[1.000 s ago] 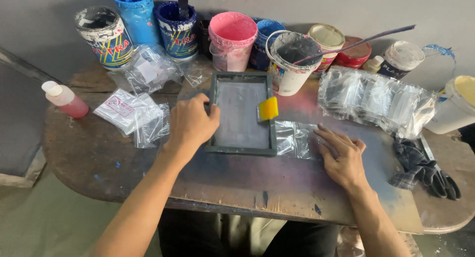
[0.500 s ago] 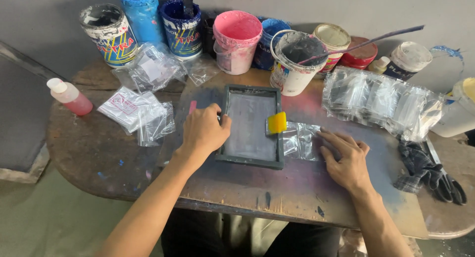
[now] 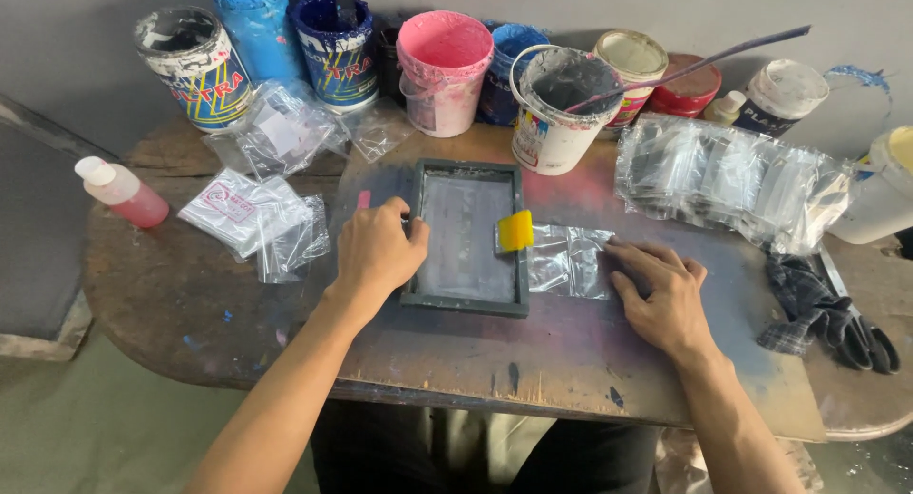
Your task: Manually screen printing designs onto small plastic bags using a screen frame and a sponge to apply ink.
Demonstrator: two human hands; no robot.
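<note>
Left hand: placed palm down on the left rail of the screen-printing frame, fingers curled over the rail edge and gripping it. The frame is a small dark rectangular unit with a grey mesh panel. It lies flat on the table, near the centre, directly in front of the person.

Right hand: flat and spread, holding nothing. Its fingertips press on the right end of a clear plastic bag. The bag lies flat on the table, just beside the right rail of the frame, between the frame and the hand.

A small yellow squeegee rests on the right rail of the frame, at the junction of frame and bag.

Left of the frame: a loose pile of clear bags, some carrying a pink print, and a squeeze bottle of pink liquid lying near the table edge.

Right of the hands: a stack of clear bags, and a dark checked rag further out.

Rear of the table: a row of paint containers, including a pink bucket, a blue can, and a white bucket with a long stirring stick resting in it.
</note>
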